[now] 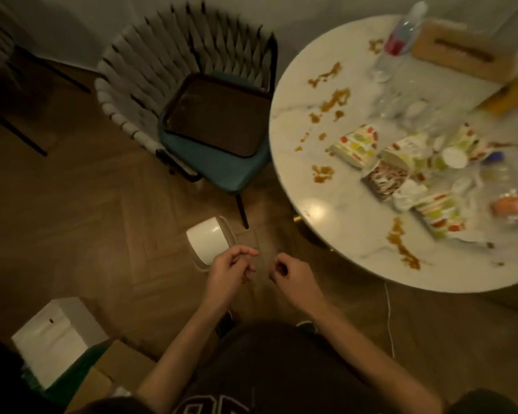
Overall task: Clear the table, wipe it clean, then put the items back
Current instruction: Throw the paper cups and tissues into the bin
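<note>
stage: clearing not begun | bench [326, 204] loaded: paper cups [356, 144], bottle [401, 40], brown spills [332, 100] unwiped | tray [216, 115] on chair, bare | left hand [231, 270], right hand [293, 276]: fingers loosely curled, nothing held

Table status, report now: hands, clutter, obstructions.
Left hand and right hand empty, loosely curled, short of the table. Paper cups, bottle and brown spills all uncleared. Brown tray on chair, empty.
</note>
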`<state>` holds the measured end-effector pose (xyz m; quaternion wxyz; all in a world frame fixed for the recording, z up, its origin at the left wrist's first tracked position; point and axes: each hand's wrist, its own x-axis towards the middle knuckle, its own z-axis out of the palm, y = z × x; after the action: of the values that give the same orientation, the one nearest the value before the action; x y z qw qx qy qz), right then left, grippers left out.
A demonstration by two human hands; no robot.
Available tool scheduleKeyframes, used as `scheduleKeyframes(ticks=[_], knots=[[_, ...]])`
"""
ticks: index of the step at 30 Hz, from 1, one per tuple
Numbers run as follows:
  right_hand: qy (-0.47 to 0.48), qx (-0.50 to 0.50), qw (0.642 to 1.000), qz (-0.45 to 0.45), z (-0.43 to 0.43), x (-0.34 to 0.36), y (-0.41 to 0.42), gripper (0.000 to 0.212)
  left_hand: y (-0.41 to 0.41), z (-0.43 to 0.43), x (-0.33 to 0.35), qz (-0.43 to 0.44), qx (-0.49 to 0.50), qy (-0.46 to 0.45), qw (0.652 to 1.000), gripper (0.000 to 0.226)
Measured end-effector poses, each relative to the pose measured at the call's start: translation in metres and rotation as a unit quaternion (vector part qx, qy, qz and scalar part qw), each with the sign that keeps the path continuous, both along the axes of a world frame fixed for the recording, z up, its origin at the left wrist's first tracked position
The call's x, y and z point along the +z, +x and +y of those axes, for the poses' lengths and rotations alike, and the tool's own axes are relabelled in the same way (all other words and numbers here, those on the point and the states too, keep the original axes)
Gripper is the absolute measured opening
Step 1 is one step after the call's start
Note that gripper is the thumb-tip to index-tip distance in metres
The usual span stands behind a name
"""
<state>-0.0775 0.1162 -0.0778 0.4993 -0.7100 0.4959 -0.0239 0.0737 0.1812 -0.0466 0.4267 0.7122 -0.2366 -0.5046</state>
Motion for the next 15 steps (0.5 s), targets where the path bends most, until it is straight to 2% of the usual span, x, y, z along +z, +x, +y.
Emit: scheduleKeyframes(ticks=[5,10,15], knots=[[-0.017,-0.061,0.998,-0.025,-0.016,0.047,-0.078,0.005,-0.067,-0.019,0.042,-0.011,-0.050,-0.050,0.997,0.024],[-0.013,-0.156,0.987,-0.038,-0.032,0.064,-0.142,0.005,-0.119,-0.040,0.059,-0.028,-0.136,-0.048,0.989,0.024],[-0.006,-0.240,0.970,-0.036,-0.050,0.069,-0.186,0.006,-0.135,-0.070,0.059,-0.052,-0.199,-0.048,0.977,0.022]])
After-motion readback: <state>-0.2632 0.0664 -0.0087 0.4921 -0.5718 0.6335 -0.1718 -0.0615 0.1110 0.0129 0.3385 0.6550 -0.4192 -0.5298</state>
